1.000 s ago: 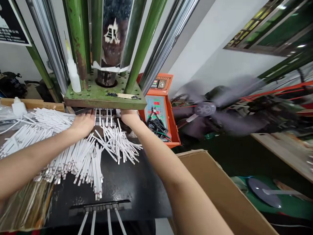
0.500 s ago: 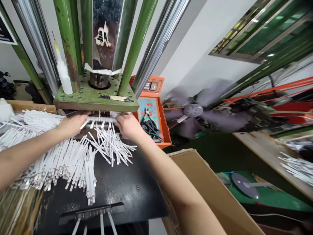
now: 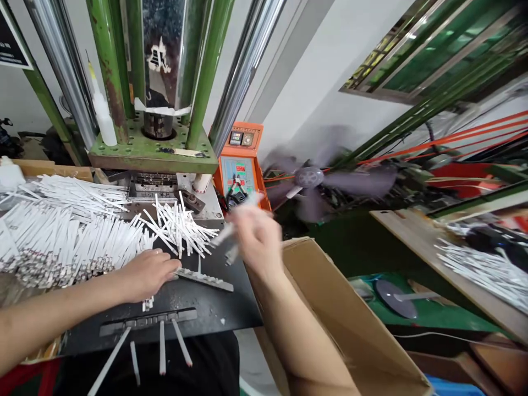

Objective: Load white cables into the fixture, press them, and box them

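My left hand [image 3: 150,272] is closed on the left end of a slotted metal bar [image 3: 208,280], which lies low over the black tabletop [image 3: 206,313]. One white strip stands up from that bar. To the right, my right hand [image 3: 259,234] is blurred by motion, its fingers closed round a few white strips [image 3: 225,235] that stick out to the left. A second slotted metal bar [image 3: 148,322] lies at the near table edge, with several white strips hanging from it towards my lap. Loose white strips [image 3: 181,225] form a pile beyond my left hand.
A green press [image 3: 152,157] stands behind, its lower die [image 3: 154,187] uncovered. Many white strips [image 3: 74,236] cover the table's left. An orange control box [image 3: 259,165], a spinning fan [image 3: 309,177] and a cardboard box [image 3: 330,308] stand on the right.
Both hands have left the press die. My left hand has come nearer with a metal bar, and my right hand has swung right with white strips. The camera view has shifted slightly.
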Action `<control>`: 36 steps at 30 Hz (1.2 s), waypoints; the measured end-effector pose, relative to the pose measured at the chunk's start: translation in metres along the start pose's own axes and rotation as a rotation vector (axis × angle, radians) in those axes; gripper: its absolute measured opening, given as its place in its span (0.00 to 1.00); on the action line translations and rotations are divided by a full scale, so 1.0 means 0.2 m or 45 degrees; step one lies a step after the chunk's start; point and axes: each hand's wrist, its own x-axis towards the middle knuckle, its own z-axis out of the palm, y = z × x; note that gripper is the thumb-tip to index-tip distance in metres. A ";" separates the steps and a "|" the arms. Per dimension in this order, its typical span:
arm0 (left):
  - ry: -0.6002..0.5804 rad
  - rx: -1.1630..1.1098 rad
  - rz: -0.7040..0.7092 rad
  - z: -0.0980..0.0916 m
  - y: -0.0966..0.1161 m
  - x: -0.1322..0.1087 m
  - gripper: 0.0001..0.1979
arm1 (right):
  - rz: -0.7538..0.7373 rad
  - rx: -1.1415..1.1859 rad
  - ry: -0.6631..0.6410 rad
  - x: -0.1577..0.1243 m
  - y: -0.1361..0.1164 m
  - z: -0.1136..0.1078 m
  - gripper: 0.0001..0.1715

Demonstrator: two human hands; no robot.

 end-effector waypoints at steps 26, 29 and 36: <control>-0.174 -0.454 -0.360 -0.14 0.07 -0.71 0.12 | 0.325 0.257 -1.497 -0.93 -0.27 0.07 0.17; 0.082 -0.462 -0.304 0.00 0.16 -0.68 0.13 | 0.335 0.271 -1.504 -0.99 -0.33 0.34 0.22; 0.554 -0.354 -0.193 0.16 0.19 -0.60 0.12 | 0.074 0.648 -1.387 -0.97 -0.39 0.28 0.08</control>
